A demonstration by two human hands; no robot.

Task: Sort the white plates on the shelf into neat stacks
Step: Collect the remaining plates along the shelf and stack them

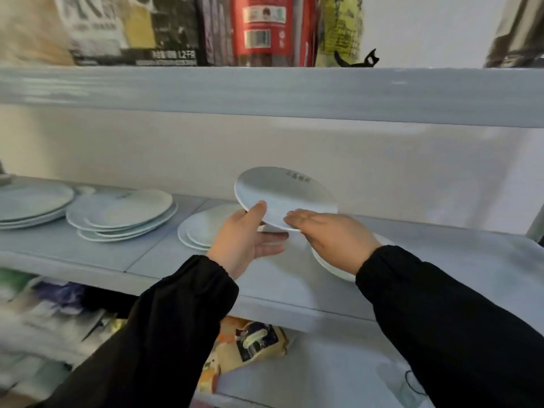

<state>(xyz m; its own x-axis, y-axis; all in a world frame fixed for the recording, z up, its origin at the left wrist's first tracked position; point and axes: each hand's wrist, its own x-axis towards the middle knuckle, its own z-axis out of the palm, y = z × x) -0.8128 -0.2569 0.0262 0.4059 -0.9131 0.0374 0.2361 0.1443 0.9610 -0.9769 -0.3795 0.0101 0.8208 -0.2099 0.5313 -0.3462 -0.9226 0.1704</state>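
— Where's the plate [285, 192]?
— Tilted above the shelf [441, 260]. My left hand [244, 240] pinches its rim, and my right hand [332, 234] lies flat against it.
— Risk?
— That thin grip could let it slide onto the stack [200, 228] below.

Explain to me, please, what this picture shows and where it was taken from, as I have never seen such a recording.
There is no machine: a person wears a camera on the head, so the picture looks forward and down at their own two hands. The left hand grips a white plate, thumb on top, fingers beneath, tilted above the grey shelf. The right hand lays flat fingers on its near rim. More plates lie there: a far stack, a middle stack, a near stack behind the left hand, and another plate under the right wrist. A red package stands on the shelf above.
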